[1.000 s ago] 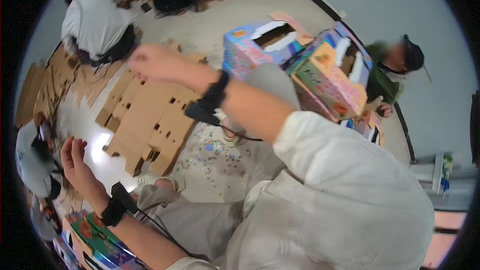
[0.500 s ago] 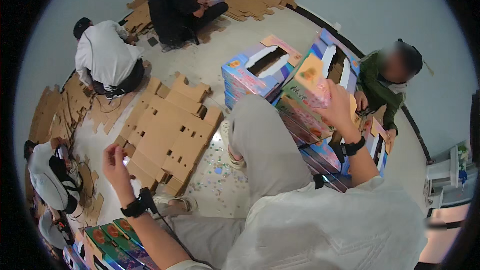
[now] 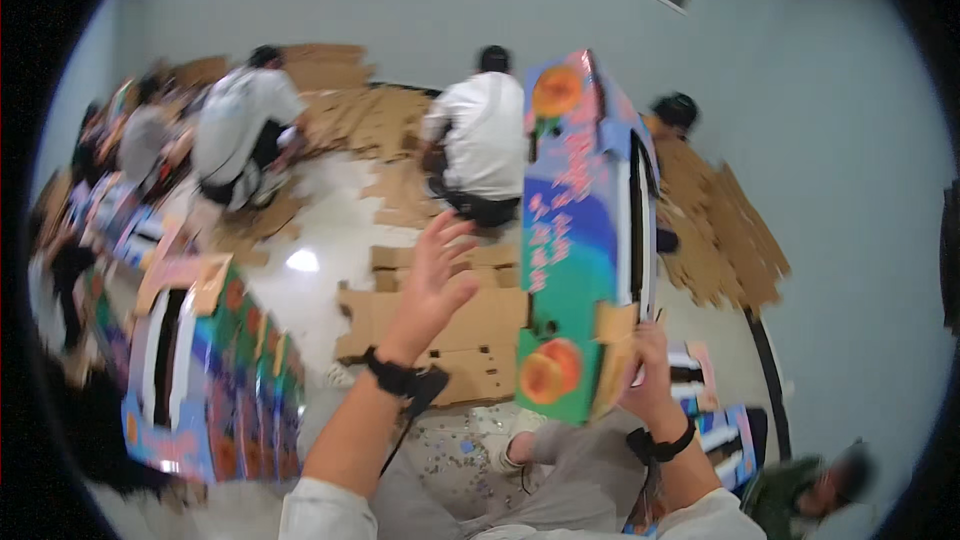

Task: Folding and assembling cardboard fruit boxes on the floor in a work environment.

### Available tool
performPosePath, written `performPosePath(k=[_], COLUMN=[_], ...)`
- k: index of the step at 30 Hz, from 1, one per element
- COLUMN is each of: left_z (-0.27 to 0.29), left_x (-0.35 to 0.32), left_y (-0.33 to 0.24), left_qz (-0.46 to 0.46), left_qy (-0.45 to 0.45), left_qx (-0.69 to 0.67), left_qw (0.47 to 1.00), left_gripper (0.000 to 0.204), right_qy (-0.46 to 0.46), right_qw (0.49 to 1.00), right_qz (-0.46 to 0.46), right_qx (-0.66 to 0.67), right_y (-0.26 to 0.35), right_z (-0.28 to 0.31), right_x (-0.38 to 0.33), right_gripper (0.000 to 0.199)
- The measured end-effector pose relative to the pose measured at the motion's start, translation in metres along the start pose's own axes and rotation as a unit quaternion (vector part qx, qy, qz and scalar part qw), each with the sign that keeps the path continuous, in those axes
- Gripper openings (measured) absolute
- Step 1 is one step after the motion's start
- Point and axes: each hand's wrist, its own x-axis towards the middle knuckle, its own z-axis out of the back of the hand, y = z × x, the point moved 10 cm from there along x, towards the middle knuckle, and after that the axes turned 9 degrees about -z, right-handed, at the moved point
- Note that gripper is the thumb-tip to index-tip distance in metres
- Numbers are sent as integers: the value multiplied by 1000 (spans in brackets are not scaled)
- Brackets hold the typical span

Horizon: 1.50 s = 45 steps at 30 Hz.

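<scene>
My right hand (image 3: 650, 368) grips the lower end of a printed cardboard carton (image 3: 565, 240), held up in front of me. The carton stands nearly upright, green, blue and pink with peach pictures. A long dark slot with white edges runs along its right side, and a brown flap sticks out near my fingers. My left hand (image 3: 432, 275) is raised left of the carton, fingers spread, touching nothing. Behind and below it, a stack of flat brown die-cut cardboard (image 3: 465, 335) lies on the floor in front of my legs.
A row of similar cartons (image 3: 230, 380) stands at my left. More cartons (image 3: 725, 445) are low on the right, near a person in green (image 3: 790, 492). Several people (image 3: 480, 135) crouch among cardboard sheets (image 3: 715, 225) along the wall. Small scraps (image 3: 450, 455) litter the floor by my feet.
My view has swung left. The carton in my right hand has come off the pile at the right and is now raised upright before me. My left hand has lifted, with its fingers spread.
</scene>
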Motion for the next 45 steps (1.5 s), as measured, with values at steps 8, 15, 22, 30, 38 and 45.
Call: performPosePath(k=[8, 15, 22, 30, 38, 45], left_z=[104, 104, 68, 58, 56, 45], left_x=[2, -21, -30, -33, -32, -23], left_y=[-1, 11, 37, 60, 70, 48], left_qz=[43, 148, 203, 206, 215, 40], left_qy=[-171, -117, -14, 48, 49, 58], left_qx=[73, 41, 152, 347, 337, 591], left_qw=[982, 981, 967, 914, 915, 803], left_gripper=[107, 104, 101, 103, 102, 90], right_qy=[232, 21, -1, 49, 115, 53], right_qw=[957, 978, 798, 756, 567, 629], right_qz=[144, -180, -405, -525, -552, -633], right_qx=[-102, 99, 447, 389, 600, 447], right_y=[99, -28, -94, -128, -121, -118], right_z=[-165, -82, -185, -210, -229, -208], right_x=[36, 112, 58, 51, 43, 17], right_gripper=[68, 70, 61, 67, 96, 83])
